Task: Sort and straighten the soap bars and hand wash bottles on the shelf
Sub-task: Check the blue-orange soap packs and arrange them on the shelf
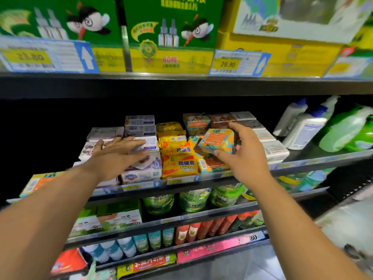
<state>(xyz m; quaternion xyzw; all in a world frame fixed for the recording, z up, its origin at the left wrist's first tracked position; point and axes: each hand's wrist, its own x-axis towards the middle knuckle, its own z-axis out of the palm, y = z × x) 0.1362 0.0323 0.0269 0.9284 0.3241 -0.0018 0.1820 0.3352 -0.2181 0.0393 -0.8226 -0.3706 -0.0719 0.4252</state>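
Observation:
Soap bars lie in rows on the middle shelf (181,183). My right hand (242,152) grips a colourful orange-and-teal soap bar (217,141), tilted, just above a stack of like bars (212,164). My left hand (119,154) lies flat with spread fingers on the white-and-purple soap boxes (145,168) at the left. Yellow sulfur soap packs (178,156) fill the row between the two hands. White hand wash bottles (302,130) and green bottles (347,130) lean over at the right end of the same shelf.
White soap bars (272,150) lie right of my right hand. Green and yellow repellent boxes (167,27) fill the shelf above, with price tags (228,64) along its edge. Lower shelves hold green jars (193,201), boxes and small bottles. An orange-and-white box (38,181) lies far left.

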